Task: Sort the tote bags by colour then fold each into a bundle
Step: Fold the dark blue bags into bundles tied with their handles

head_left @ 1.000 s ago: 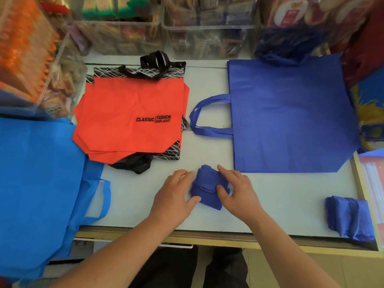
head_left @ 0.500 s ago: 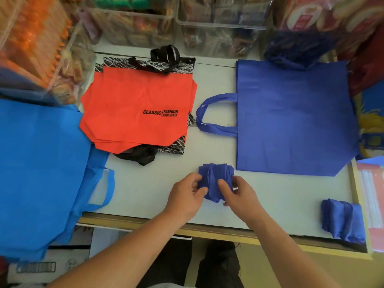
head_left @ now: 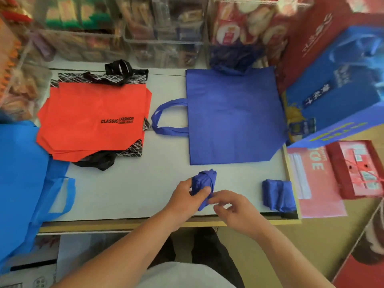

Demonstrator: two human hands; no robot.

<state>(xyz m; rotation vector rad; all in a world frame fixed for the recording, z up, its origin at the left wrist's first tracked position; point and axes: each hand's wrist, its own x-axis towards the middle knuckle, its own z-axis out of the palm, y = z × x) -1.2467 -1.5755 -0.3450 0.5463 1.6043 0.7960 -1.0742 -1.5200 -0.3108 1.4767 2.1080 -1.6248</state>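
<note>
Left hand [head_left: 184,194] around bundle [head_left: 202,180] near table edge [head_left: 124,223]

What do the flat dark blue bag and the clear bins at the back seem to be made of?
The flat dark blue bag looks like matte non-woven fabric: it lies flat with soft creases and no shine. The clear bins are likely hard, glossy plastic: packets inside show through the walls.

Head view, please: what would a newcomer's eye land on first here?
The bright orange bag lies flat on the left, the big dark blue bag spread out centre right. In front, the left hand grips a small blue bundle, the right hand touching its lower end.
</note>
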